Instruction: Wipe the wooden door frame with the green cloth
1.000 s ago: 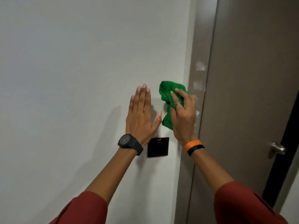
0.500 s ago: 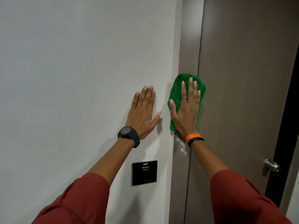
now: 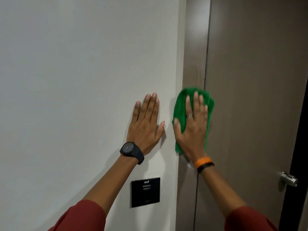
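- My right hand (image 3: 191, 129) lies flat against the green cloth (image 3: 180, 107), just right of the frame's centre. The fingers (image 3: 196, 100) are fully extended and slightly spread, pointing toward the top of the frame; they grip nothing and press the cloth with the palm.
- The green cloth is spread between my right palm and the wooden door frame (image 3: 195, 55). It covers the width of the frame strip at mid-height, and its right edge overlaps onto the door (image 3: 253, 80).
- The wooden door frame runs as a vertical brown strip from the top of the picture to the bottom, between the white wall (image 3: 75, 72) on the left and the door on the right. Wood grain is visible on the strip above the cloth.
- My left hand (image 3: 145, 129) rests flat on the white wall, just left of the cloth and apart from it. Its fingers are straight and close together, the thumb angled outward; it holds nothing.
- A black watch (image 3: 130, 150) sits on my left wrist. An orange band (image 3: 202, 161) with a black band beside it sits on my right wrist.
- A black wall panel (image 3: 145, 191) is mounted below my left wrist, lower centre.
- A metal door handle (image 3: 288, 179) is at the lower right.
- Both forearms emerge from dark red sleeves (image 3: 83, 215) at the bottom edge.
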Tool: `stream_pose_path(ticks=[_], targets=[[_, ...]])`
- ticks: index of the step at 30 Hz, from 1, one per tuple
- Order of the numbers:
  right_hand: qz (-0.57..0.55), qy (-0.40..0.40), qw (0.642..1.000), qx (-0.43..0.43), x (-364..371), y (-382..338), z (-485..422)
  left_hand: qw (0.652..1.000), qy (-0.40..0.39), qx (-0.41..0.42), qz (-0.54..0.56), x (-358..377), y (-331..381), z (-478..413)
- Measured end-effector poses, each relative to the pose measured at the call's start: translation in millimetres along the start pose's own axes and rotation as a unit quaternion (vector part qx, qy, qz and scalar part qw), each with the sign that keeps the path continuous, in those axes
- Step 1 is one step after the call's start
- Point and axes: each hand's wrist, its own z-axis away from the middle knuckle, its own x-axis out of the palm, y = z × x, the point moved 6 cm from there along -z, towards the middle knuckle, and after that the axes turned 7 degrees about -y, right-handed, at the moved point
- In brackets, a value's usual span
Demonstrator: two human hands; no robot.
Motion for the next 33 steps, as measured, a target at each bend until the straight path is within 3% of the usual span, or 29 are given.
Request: stream_pose_path(ticks=[4,7,10,16,19,22,26,28,33], targets=[[-0.001,-0.042,0.999,0.016,20.7,11.4,119.3,1.000,-0.004,-0.001,-0.016,1.5,1.8,0.4],[0.005,-0.040,0.999,0.021,26.8,13.4,145.0,1.000,0.000,0.001,-0.022,1.9,4.5,2.0],[0.005,-0.027,1.000,0.004,20.2,9.4,118.0,1.000,-0.002,-0.004,-0.027,2.8,3.1,1.7],[0.002,0.064,0.998,-0.011,-11.2,11.3,-32.5,1.000,-0.016,-0.005,-0.022,0.8,4.4,0.7],[0.012,0.081,0.997,0.011,-13.3,6.9,-43.8,1.000,-0.012,-0.006,-0.022,1.9,3.7,0.0],[0.011,0.028,0.999,0.030,4.7,5.1,26.5,1.000,-0.006,-0.002,-0.025,0.6,4.4,0.8],[0.002,-0.063,0.997,0.051,34.2,9.4,191.0,1.000,-0.006,-0.005,-0.025,1.2,1.7,1.1],[0.001,-0.076,0.996,0.048,38.8,14.1,220.2,1.000,-0.001,-0.001,-0.030,1.8,4.0,1.8],[0.004,-0.039,0.999,0.006,18.2,7.2,111.7,0.999,-0.007,-0.002,-0.033,2.7,6.4,2.2]])
